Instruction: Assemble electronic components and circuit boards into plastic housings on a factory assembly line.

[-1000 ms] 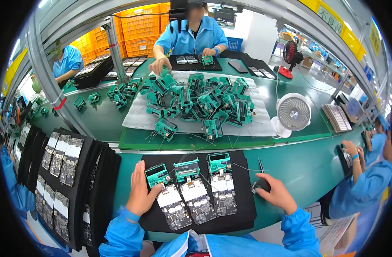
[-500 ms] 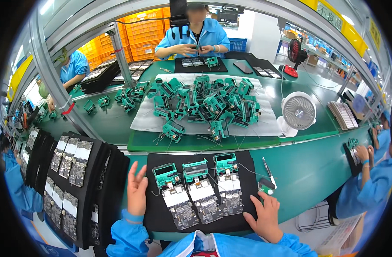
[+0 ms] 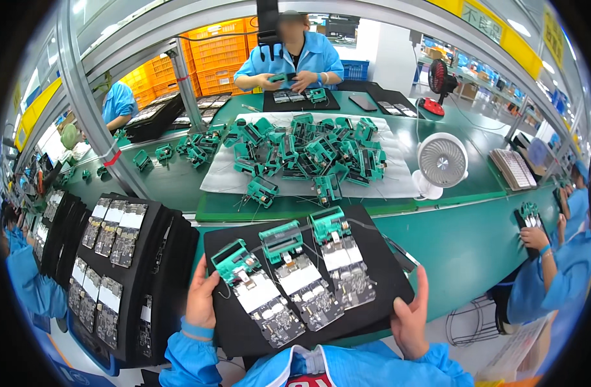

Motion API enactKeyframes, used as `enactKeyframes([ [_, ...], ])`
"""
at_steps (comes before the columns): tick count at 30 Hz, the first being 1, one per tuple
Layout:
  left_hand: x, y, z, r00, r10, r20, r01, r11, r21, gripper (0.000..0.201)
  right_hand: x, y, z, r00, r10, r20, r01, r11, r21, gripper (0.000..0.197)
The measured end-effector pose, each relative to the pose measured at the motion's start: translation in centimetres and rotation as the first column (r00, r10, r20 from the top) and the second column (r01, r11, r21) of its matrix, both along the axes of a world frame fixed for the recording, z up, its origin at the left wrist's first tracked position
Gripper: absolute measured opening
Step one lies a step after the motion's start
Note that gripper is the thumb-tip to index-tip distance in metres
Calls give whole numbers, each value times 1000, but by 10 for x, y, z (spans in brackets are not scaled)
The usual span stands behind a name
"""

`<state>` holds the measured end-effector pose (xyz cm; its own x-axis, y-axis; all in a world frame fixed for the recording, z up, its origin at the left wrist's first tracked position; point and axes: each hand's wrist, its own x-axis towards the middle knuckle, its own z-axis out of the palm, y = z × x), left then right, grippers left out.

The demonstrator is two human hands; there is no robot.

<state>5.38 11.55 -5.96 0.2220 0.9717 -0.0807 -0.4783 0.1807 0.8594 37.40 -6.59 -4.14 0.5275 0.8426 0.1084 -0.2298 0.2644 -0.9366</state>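
Observation:
A black tray (image 3: 387,258) hangs tilted in front of me, its right side farther up. On it lie three circuit boards (image 3: 311,293) with white upper areas, each joined at its top to a green plastic frame (image 3: 281,241) with a thin cable. My left hand (image 3: 200,300) is closed on the tray's left edge, thumb on top near the leftmost frame. At the right edge my right hand (image 3: 410,322) holds the tray with its thumb over the rim and the index finger stretched up. Its other fingers are hidden. A pen-like tool (image 3: 404,255) shows partly behind the tray.
A heap of green frames (image 3: 321,151) covers a white sheet (image 3: 211,180) ahead. Stacked black trays with boards (image 3: 124,226) stand at left, beside a metal post (image 3: 95,122). A white fan (image 3: 442,164) stands right of the heap. Co-workers sit opposite and on both sides.
Both hands have taken hold of the black tray's sides. The tray has come up off the table and tilted, carrying the boards and frames. The pen-like tool is now partly covered.

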Motion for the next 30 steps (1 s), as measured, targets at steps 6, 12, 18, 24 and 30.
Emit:
enactKeyframes([
  [6,57,-26,22,1000,12,-23,-9,992,122,63,-22,-12,-39,884,195,-425,-199,979,36,71],
  [12,110,-56,39,887,-461,-21,452,878,-160,71,61,-50,-44,871,-21,-490,66,995,75,49],
  [18,125,-28,39,712,-584,-390,685,701,202,49,218,-115,-81,879,-257,-402,316,945,88,45],
  [24,129,17,34,489,-148,-860,756,564,333,44,316,-150,-96,782,-548,-296,570,821,-13,57],
  [30,161,43,-10,598,80,-798,673,490,554,35,205,4,13,646,-482,591,577,816,35,77],
])
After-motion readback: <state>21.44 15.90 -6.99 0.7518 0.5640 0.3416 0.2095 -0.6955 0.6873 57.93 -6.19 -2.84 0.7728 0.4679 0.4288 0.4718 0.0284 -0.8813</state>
